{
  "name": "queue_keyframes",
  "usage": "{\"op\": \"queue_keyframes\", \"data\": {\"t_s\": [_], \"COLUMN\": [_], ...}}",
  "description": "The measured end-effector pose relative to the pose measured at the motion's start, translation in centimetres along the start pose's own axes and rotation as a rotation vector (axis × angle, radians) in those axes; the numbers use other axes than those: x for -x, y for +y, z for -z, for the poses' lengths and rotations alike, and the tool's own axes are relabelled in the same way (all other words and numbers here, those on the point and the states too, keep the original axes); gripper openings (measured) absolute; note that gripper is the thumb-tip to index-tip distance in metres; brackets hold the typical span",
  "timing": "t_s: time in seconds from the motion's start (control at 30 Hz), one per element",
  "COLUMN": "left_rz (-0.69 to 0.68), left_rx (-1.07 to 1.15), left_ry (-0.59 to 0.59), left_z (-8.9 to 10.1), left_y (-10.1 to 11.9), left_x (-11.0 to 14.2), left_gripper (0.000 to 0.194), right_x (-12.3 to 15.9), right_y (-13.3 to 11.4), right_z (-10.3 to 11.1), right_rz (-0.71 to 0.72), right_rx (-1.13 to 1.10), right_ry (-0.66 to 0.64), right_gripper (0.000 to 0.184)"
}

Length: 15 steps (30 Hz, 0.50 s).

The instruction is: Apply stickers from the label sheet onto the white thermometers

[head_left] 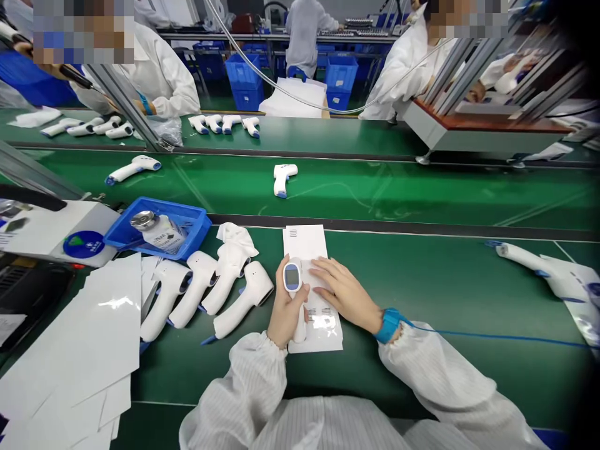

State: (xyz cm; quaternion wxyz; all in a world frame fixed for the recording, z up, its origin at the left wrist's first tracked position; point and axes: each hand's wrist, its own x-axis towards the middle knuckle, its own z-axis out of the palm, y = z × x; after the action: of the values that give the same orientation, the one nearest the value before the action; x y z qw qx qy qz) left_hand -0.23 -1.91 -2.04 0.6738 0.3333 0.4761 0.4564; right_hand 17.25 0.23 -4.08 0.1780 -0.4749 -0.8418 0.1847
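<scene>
My left hand (284, 306) is closed round the handle of a white infrared thermometer (292, 278), its grey screen facing up at me. Under it lies a white printed sheet (321, 334), with barcodes and small text. My right hand (344, 290), fingers outstretched, rests flat on the sheet beside the thermometer. A blue wrist strap (390, 325) circles the right wrist, its cord running off to the right. To the left of my hands, several white thermometer bodies (246, 300) lie in a row on the green table (422, 275), near a crumpled white cloth (237, 237).
White sheets (103, 331) are stacked at left, below a blue tray (187, 247) holding a metal-capped bottle. Beyond, a green conveyor belt (356, 187) carries a thermometer (282, 181). Another lies at far right (539, 262). A framed fixture (469, 134) and co-workers stand across the line.
</scene>
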Motion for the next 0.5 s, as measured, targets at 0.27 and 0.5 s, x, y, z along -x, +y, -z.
{"op": "queue_keyframes", "data": {"t_s": [0.27, 0.5], "left_rz": [-0.029, -0.094], "left_rx": [-0.063, -0.141], "left_ry": [-0.015, -0.017], "left_z": [-0.3, -0.7], "left_y": [-0.3, 0.2], "left_x": [-1.4, -2.3], "left_gripper": [0.078, 0.074], "right_x": [4.4, 3.6], "right_y": [-1.1, -1.5], "right_z": [0.1, -0.2], "right_rz": [-0.246, -0.263], "right_rx": [-0.186, -0.331], "right_ry": [0.140, 0.103], "right_gripper": [0.012, 0.014]}}
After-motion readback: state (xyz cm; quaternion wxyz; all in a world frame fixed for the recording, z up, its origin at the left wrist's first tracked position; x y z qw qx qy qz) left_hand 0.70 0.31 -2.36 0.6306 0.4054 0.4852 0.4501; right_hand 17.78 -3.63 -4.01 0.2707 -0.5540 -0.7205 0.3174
